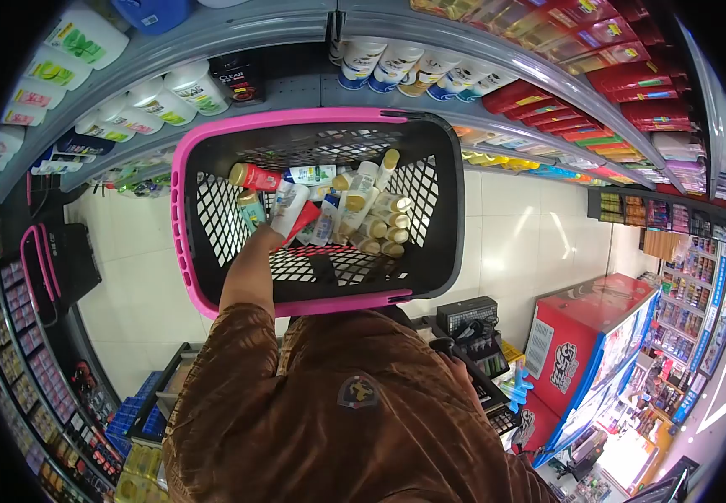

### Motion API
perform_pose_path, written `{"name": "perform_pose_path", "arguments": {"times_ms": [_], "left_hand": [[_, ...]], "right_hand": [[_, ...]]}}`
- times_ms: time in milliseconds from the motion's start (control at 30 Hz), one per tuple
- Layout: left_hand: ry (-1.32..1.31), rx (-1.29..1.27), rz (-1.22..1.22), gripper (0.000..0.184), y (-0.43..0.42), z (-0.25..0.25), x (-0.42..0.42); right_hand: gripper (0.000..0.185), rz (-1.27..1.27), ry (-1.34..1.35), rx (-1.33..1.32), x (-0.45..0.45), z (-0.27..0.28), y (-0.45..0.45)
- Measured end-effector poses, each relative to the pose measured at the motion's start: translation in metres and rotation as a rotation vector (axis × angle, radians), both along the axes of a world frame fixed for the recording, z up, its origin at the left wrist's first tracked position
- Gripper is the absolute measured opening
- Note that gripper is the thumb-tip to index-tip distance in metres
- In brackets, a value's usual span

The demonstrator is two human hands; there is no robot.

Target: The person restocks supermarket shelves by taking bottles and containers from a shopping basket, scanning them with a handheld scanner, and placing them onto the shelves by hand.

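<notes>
A black shopping basket with a pink rim (180,197) spreads out before me, holding several bottles and tubes. My left hand (276,238) reaches down into it and grips a white bottle (290,205); the bottle hides most of the fingers. Close by lie a red bottle with a gold cap (255,177), a teal bottle (251,210) and a red tube (302,221). Several gold-capped bottles (392,220) crowd the basket's right part. My right hand (457,369) shows only in part beside my jacket, near a dark object (441,344); its fingers are hidden.
Shelves with white bottles (195,86), tubs (396,63) and red packs (530,101) run along the far side. A red and blue freezer (568,360) stands at right. Another black basket (69,260) is at left. Pale floor tiles (514,226) show around the basket.
</notes>
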State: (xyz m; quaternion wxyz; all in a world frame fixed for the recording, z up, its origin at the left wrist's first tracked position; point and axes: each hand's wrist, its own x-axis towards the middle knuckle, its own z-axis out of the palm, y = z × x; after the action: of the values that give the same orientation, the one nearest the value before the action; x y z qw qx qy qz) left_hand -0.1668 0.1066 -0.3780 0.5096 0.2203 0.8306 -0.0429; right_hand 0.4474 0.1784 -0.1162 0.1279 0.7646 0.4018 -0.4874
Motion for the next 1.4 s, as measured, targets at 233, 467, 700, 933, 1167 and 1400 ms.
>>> {"name": "perform_pose_path", "arguments": {"times_ms": [233, 467, 700, 933, 1167, 1400], "left_hand": [[-0.239, -0.073, 0.125, 0.033, 0.01, 0.038, -0.015], [-0.12, -0.014, -0.38, 0.042, 0.031, 0.068, -0.029], [-0.041, 0.726, -0.46, 0.035, 0.14, 0.296, 0.036], [-0.407, 1.413, -0.148, 0.018, 0.261, 0.554, 0.161], [0.067, 1.874, -0.078, 0.03, 0.445, 0.717, 0.237], [0.603, 1.962, -0.086, 0.051, 0.583, 0.77, 0.257]], "right_hand": [[0.046, 0.197, 0.032, -0.034, -0.006, -0.016, 0.021], [0.046, 0.037, -0.045, -0.063, 0.022, -0.082, 0.049], [0.072, 0.343, -0.122, -0.173, 0.051, -0.133, 0.11], [0.063, 0.323, 0.034, -0.154, 0.074, -0.125, 0.233], [0.057, 0.016, 0.167, 0.022, 0.121, -0.118, 0.329], [0.081, 0.061, 0.026, 0.018, 0.174, -0.085, 0.338]]}}
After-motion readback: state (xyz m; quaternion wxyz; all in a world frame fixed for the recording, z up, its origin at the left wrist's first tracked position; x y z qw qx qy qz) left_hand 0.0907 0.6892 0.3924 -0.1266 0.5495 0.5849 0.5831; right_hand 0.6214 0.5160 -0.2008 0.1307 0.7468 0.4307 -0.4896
